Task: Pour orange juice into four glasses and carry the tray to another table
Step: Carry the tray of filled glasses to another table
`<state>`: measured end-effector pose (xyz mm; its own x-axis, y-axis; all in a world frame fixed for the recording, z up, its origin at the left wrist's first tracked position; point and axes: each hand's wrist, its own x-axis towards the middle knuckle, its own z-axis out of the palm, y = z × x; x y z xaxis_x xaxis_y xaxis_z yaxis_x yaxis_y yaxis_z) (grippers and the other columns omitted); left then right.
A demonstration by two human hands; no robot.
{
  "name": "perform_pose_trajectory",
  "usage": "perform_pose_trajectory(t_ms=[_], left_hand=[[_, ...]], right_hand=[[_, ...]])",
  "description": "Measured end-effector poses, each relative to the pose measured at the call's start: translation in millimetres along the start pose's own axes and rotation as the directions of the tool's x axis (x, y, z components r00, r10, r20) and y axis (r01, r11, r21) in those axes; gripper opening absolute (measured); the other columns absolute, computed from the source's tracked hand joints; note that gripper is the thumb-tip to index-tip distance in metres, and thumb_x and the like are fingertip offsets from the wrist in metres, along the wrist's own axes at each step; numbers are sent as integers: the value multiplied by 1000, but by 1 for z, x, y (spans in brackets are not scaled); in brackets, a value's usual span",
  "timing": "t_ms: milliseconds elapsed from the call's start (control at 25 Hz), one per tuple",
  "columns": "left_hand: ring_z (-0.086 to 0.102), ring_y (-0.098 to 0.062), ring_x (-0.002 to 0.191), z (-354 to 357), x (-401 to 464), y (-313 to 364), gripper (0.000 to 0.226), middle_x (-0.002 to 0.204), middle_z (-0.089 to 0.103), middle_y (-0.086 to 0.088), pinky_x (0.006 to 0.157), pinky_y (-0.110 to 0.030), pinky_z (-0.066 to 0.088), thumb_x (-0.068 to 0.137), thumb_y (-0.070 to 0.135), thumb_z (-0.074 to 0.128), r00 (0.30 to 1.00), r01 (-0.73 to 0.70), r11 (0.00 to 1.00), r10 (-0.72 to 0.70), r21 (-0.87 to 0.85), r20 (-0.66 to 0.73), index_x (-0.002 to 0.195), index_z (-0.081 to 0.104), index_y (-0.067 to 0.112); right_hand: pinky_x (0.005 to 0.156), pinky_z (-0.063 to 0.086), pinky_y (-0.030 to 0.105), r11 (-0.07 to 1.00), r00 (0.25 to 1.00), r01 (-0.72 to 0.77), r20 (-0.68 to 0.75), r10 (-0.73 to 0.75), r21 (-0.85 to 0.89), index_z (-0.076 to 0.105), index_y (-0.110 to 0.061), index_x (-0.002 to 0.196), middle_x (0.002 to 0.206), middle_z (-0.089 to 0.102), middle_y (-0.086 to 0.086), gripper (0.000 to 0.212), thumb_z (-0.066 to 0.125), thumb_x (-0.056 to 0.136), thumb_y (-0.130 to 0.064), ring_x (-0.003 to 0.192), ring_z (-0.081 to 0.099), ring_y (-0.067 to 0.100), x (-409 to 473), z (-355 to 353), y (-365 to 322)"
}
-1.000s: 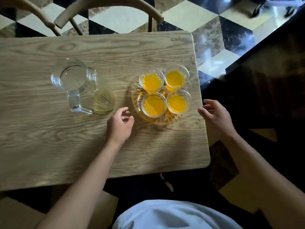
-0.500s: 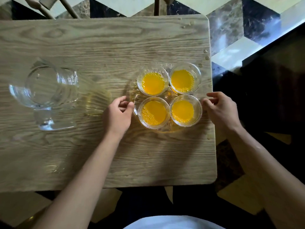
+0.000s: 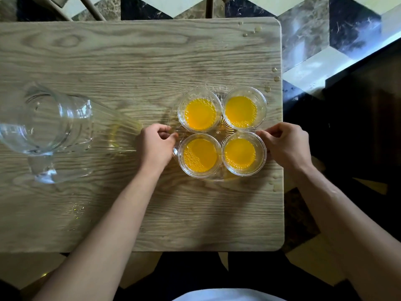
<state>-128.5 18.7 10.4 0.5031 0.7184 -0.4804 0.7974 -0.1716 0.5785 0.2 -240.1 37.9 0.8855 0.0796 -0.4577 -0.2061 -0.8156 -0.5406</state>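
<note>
Both hands' grip curled on tray (image 3: 173,127) rim.

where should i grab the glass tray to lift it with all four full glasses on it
By its rim at opposite left and right edges, as the left hand and right hand do now. The four glasses cover the tray, leaving only rim, and two-sided support should keep it level.

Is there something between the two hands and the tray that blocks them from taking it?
Nothing visible blocks them. The left hand and the right hand already curl at opposite edges of the glass tray. The empty pitcher stands apart, further left.
</note>
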Motion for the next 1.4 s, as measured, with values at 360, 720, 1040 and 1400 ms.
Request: perform_pose_trajectory(t_ms=[360,720,1040,1400], left_hand=[[60,-10,64,0,5,3,13,68,62,13,70,-25,47,87,11,84,1000,25,999,-25,28,-16,98,78,13],[75,-30,73,-1,4,4,17,67,66,9,76,-46,66,84,8,84,998,55,998,-55,-35,1,86,74,21],[56,0,55,-9,-6,6,16,67,62,13,50,-8,48,88,5,81,1000,-23,1000,23,-17,-11,89,73,19],[63,-9,55,-26,-33,0,19,70,66,9,64,-32,63,86,5,82,998,-52,997,54,-57,37,85,71,21]], right_hand=[[63,59,30,999,999,-31,-16,31,-29,74,-19,76,67,70,-7,24,84,81,-40,62,68,9,4,2,-6],[57,50,22,998,999,-51,-20,51,-45,76,-13,75,64,69,-5,24,84,82,-35,61,65,7,4,2,-8],[57,53,24,998,997,-62,-42,61,-10,75,-16,74,63,68,-6,22,83,84,-34,58,65,8,-15,-2,-6],[54,59,31,998,994,-63,-83,64,16,74,-19,74,63,70,-4,21,82,85,-34,53,67,10,-59,-15,-1]])
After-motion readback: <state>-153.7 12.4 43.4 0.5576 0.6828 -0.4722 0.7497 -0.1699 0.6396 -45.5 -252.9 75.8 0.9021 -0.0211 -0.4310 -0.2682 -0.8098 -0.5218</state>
